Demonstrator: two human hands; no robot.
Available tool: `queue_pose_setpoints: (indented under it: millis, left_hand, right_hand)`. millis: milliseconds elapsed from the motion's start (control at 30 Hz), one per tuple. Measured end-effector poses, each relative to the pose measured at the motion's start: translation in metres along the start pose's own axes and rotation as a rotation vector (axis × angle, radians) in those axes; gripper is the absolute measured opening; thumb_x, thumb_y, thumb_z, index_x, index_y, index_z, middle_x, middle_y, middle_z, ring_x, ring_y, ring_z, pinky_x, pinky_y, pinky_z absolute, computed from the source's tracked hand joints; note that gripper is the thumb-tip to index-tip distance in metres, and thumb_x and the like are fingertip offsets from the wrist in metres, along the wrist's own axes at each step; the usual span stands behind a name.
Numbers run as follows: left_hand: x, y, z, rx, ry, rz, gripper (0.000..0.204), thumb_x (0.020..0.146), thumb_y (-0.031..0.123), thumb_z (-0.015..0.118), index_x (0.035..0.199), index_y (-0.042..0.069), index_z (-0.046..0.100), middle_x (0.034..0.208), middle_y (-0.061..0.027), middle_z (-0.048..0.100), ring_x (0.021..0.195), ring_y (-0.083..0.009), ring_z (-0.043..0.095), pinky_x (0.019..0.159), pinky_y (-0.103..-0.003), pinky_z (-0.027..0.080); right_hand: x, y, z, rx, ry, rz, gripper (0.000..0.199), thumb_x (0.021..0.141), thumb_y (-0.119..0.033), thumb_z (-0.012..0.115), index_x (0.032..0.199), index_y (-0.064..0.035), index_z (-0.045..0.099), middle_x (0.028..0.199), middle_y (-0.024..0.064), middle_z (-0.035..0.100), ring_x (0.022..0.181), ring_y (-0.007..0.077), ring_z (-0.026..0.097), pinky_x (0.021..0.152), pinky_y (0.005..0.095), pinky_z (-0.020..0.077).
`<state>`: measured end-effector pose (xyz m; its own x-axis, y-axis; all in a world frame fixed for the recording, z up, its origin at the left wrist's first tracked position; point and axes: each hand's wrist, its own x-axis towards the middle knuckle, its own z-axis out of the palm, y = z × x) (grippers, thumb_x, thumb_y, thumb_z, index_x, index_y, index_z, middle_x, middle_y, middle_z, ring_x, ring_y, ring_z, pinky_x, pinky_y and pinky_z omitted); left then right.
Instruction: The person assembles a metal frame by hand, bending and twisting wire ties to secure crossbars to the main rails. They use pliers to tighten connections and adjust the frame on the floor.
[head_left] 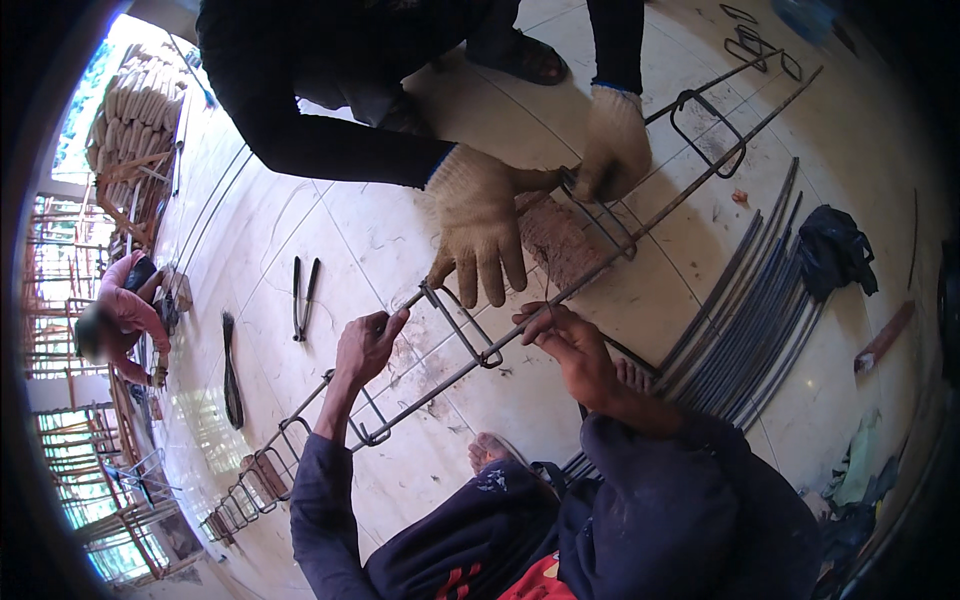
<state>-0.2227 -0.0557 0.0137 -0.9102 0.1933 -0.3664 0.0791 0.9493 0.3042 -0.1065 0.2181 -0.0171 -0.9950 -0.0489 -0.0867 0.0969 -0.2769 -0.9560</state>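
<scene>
- Left hand (367, 345) pinches a stirrup (458, 323) on the rebar cage (560, 295).
- Right hand (572, 350) grips a long bar (690, 190).
- Co-worker's gloved hands (480, 225) clasp the cage opposite.

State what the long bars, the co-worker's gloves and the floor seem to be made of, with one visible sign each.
Long bars: probably steel, dull dark grey, thin, rigid and straight. Co-worker's gloves: knitted cotton-like yarn, cream, with a ribbed weave visible. Floor: likely glazed tile, pale and glossy, with joint lines and reflected light.
</scene>
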Motion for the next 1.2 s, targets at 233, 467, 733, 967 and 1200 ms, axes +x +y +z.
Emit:
queue_pose_setpoints:
  millis: [233, 467, 733, 967, 1200]
  left_hand:
    - [-0.009, 0.004, -0.016, 0.017, 0.091, 0.035, 0.062, 0.088, 0.054, 0.048, 0.063, -0.003, 0.054, 0.047, -0.0171, 0.042, 0.043, -0.0289, 0.039, 0.047, -0.042, 0.031]
    - [-0.018, 0.003, -0.024, 0.008, 0.127, 0.039, 0.063, 0.087, 0.054, 0.049, 0.062, -0.003, 0.053, 0.046, -0.0162, 0.039, 0.042, -0.0262, 0.035, 0.046, -0.041, 0.03]
    - [-0.025, 0.004, -0.029, 0.018, 0.127, 0.031, 0.064, 0.087, 0.054, 0.049, 0.063, -0.005, 0.053, 0.046, -0.0164, 0.038, 0.042, -0.0261, 0.034, 0.046, -0.041, 0.029]
    - [-0.029, 0.004, -0.03, -0.007, 0.126, 0.016, 0.063, 0.087, 0.054, 0.05, 0.063, -0.005, 0.053, 0.045, -0.0165, 0.038, 0.043, -0.0266, 0.034, 0.047, -0.042, 0.03]
    - [-0.028, 0.005, -0.031, 0.015, 0.112, 0.038, 0.063, 0.088, 0.053, 0.049, 0.063, -0.005, 0.053, 0.046, -0.0178, 0.04, 0.043, -0.0277, 0.036, 0.047, -0.042, 0.031]
  right_hand:
    - [0.0, -0.021, 0.006, -0.027, -0.01, -0.13, 0.016, 0.084, 0.002, 0.043, 0.087, -0.0027, 0.058, 0.108, 0.0133, 0.052, 0.109, 0.0224, 0.049, 0.096, 0.0335, 0.0352]
    - [-0.003, -0.029, 0.009, -0.055, -0.075, -0.131, 0.02, 0.084, 0.008, 0.039, 0.088, -0.0014, 0.056, 0.116, 0.0138, 0.048, 0.116, 0.0218, 0.048, 0.1, 0.0346, 0.0345]
    - [-0.009, -0.03, 0.012, -0.027, -0.085, -0.12, 0.02, 0.084, 0.009, 0.04, 0.087, -0.0013, 0.056, 0.117, 0.0138, 0.048, 0.114, 0.0222, 0.049, 0.098, 0.0342, 0.0369]
    - [-0.01, -0.035, 0.013, -0.016, -0.103, -0.139, 0.021, 0.083, 0.009, 0.038, 0.087, -0.0016, 0.057, 0.118, 0.0138, 0.047, 0.114, 0.0217, 0.049, 0.098, 0.0336, 0.0372]
    - [-0.012, -0.031, 0.013, -0.01, -0.086, -0.119, 0.019, 0.084, 0.007, 0.04, 0.087, -0.0019, 0.057, 0.117, 0.0138, 0.048, 0.114, 0.0214, 0.049, 0.096, 0.0333, 0.0384]
